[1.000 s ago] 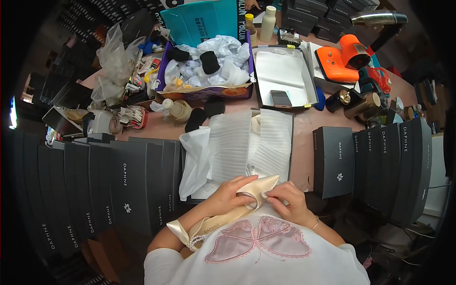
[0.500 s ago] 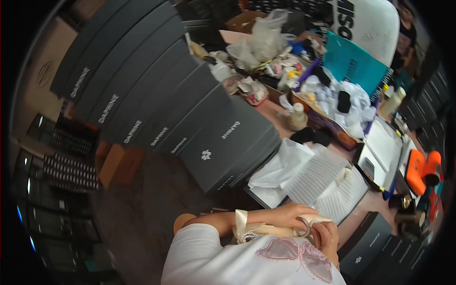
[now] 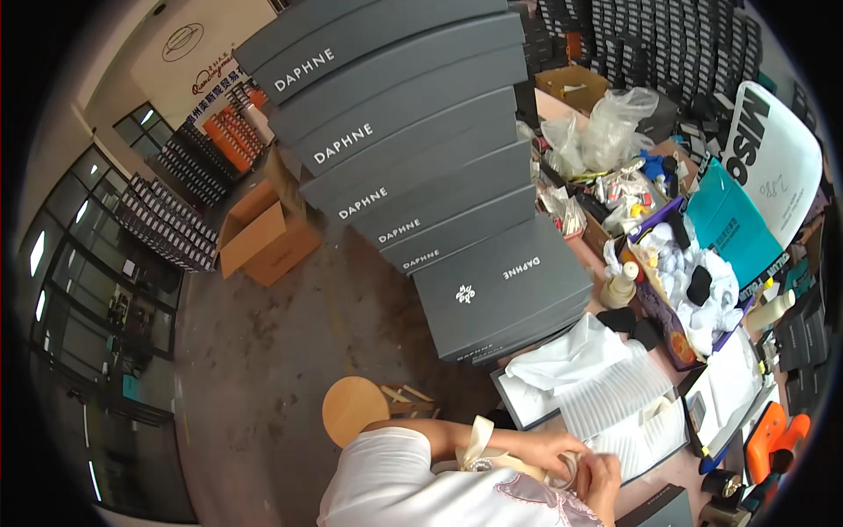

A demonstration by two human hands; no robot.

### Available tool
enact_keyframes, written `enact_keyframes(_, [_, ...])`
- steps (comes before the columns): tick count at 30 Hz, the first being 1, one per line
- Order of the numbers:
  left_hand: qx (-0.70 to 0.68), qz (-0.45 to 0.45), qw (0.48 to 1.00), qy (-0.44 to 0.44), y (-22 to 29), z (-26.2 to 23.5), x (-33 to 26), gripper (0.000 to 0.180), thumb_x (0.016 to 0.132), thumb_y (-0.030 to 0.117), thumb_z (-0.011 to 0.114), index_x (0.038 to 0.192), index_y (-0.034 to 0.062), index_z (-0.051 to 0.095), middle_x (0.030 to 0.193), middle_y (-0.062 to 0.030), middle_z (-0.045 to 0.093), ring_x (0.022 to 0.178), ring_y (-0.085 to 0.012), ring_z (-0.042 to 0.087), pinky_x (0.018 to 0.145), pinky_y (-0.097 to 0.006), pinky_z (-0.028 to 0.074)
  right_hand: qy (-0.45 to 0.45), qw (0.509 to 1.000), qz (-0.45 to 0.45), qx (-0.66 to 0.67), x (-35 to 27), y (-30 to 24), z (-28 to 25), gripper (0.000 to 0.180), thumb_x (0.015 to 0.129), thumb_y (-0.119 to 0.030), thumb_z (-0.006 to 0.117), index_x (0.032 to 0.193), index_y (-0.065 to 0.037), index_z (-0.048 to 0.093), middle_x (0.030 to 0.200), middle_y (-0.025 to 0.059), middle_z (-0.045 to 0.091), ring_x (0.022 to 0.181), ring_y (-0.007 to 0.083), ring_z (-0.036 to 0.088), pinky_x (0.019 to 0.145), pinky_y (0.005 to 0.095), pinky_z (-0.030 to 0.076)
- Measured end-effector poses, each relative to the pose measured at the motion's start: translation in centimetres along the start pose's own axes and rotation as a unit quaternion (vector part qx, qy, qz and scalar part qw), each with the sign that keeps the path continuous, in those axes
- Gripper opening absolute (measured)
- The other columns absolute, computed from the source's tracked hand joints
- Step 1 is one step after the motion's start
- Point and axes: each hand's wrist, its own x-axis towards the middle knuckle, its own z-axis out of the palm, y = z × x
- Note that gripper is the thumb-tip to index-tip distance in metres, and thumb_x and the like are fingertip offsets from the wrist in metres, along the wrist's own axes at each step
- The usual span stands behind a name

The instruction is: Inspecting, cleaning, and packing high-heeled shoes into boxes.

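The view has swung strongly to the person's left since a second ago: before, it looked straight down on the desk, and now the tall stack of grey shoe boxes (image 3: 421, 176), the concrete floor (image 3: 263, 351) and a round wooden stool (image 3: 354, 408) fill most of the picture, while the hands are pushed to the lower edge. The work in the hands seems not to have changed with this turn. The left hand (image 3: 546, 446) and the right hand (image 3: 604, 472) are close together just in front of the body, both with fingers closed on the pale satin shoe (image 3: 492, 458), whose ribbon bow (image 3: 477, 436) stands up beside the left forearm; the grip of each hand looks firm, though the fingertips are partly hidden, so I cannot tell exactly where they press. The shoe stays low against the white shirt, at the near edge of the desk (image 3: 650, 487). Just beyond the hands lies the open shoe box (image 3: 544, 413) with white tissue paper (image 3: 571, 356) and a ribbed white sheet (image 3: 615, 395) inside it. I judge that only the head turned, and the shoe is not yet in the box.
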Motion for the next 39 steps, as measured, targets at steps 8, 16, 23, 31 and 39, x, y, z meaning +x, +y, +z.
enact_keyframes(8, [-0.097,-0.039,0.992,-0.074,0.3,-1.1,2.2,0.056,0.081,0.005,0.072,0.132,-0.0022,0.051,0.120,-0.0172,0.062,0.112,-0.0204,0.059,0.094,-0.033,0.049,-0.008,0.999,0.025,-0.045,1.0,0.6,-0.2,0.017,0.071,-0.003,0.070,0.087,-0.005,0.065,0.080,0.0115,0.058,0.077,0.0315,0.056,0.068,0.0416,0.043])
enact_keyframes(16, [-0.006,-0.110,0.992,-0.068,3.3,-1.7,2.6,0.060,0.078,0.012,0.076,0.132,-0.0015,0.053,0.122,-0.0192,0.060,0.111,-0.0244,0.060,0.091,-0.033,0.048,0.027,0.999,0.028,-0.033,0.4,0.3,-1.6,0.020,0.077,-0.010,0.071,0.094,-0.008,0.063,0.084,0.0049,0.057,0.079,0.0239,0.053,0.069,0.0380,0.040])
enact_keyframes(23, [0.016,-0.122,0.986,-0.112,3.4,-2.0,3.9,0.061,0.078,0.013,0.077,0.132,-0.0009,0.053,0.124,-0.0181,0.060,0.112,-0.0248,0.060,0.093,-0.033,0.047,0.038,0.997,0.037,-0.058,-1.6,0.4,-1.6,0.022,0.075,-0.013,0.072,0.095,-0.011,0.063,0.084,0.0022,0.056,0.079,0.0213,0.053,0.067,0.0350,0.036])
enact_keyframes(31, [0.042,-0.109,0.985,-0.129,3.4,-2.3,4.2,0.063,0.077,0.014,0.077,0.133,0.0016,0.053,0.123,-0.0181,0.060,0.112,-0.0270,0.060,0.093,-0.035,0.047,0.015,0.998,0.037,-0.050,-2.3,0.6,-2.1,0.018,0.074,-0.015,0.071,0.091,-0.013,0.064,0.084,0.0005,0.054,0.079,0.0200,0.051,0.067,0.0344,0.035])
enact_keyframes(39, [0.059,-0.110,0.980,-0.152,4.0,-2.3,5.0,0.062,0.077,0.014,0.078,0.132,0.0010,0.054,0.123,-0.0188,0.060,0.113,-0.0290,0.059,0.093,-0.034,0.047,-0.020,0.998,0.035,-0.040,-2.1,0.6,-3.0,0.016,0.077,-0.012,0.071,0.091,-0.012,0.063,0.084,0.0022,0.054,0.078,0.0210,0.050,0.068,0.0338,0.036])
